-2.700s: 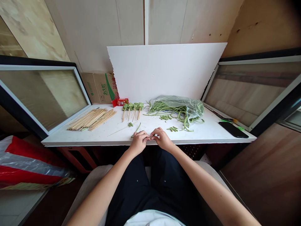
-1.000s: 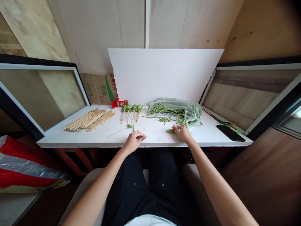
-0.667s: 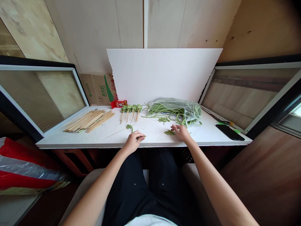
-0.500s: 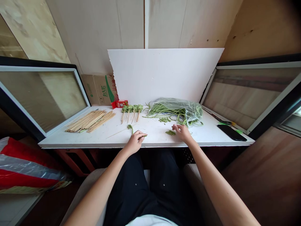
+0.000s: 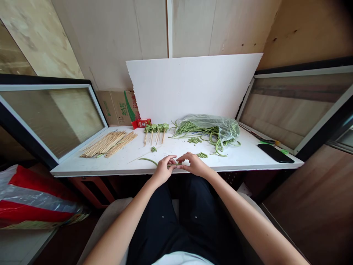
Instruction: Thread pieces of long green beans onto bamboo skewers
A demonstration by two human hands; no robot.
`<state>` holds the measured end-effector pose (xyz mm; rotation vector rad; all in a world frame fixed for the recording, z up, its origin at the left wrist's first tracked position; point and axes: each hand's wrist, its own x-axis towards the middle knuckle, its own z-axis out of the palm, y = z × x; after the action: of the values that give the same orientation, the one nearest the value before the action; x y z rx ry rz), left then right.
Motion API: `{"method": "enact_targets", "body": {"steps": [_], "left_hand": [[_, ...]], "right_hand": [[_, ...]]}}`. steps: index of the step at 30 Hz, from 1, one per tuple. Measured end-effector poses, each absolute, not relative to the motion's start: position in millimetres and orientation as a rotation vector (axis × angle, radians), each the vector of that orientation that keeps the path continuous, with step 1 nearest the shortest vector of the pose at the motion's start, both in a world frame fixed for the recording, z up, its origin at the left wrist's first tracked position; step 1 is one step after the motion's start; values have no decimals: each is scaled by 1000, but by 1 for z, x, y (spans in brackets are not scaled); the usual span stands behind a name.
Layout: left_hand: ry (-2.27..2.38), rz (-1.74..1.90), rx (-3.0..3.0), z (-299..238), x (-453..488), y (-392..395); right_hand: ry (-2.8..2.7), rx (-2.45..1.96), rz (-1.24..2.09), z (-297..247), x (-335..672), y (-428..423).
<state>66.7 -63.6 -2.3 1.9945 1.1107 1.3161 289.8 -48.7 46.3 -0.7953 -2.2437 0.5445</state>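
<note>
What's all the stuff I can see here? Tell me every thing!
table: one, white, in front of the person
white board: one, white, leaning behind the table
cardboard box: one, brown, back left
small box: one, red, back of table
bare skewers: a pile, tan, table left
bean skewers: several, green on tan, table middle back
plastic bag: one, clear, holding green beans, table right
cut bean pieces: small heaps, green, beside the bag
phone: one, black, table right edge
long bean: one, green, pinched by both hands
left hand: one, table front edge
right hand: one, touching the left
</note>
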Motion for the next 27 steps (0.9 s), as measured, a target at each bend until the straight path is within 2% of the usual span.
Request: {"method": "enact_targets", "body": {"steps": [19,27], "left_hand": [[1297,1354,2186,3,76,-73],[1120,1376,2162,14,73,-74]], "right_hand": [[-2087,-746,383,28,272,-50],[-1948,-781,686,22,266,-53]]}}
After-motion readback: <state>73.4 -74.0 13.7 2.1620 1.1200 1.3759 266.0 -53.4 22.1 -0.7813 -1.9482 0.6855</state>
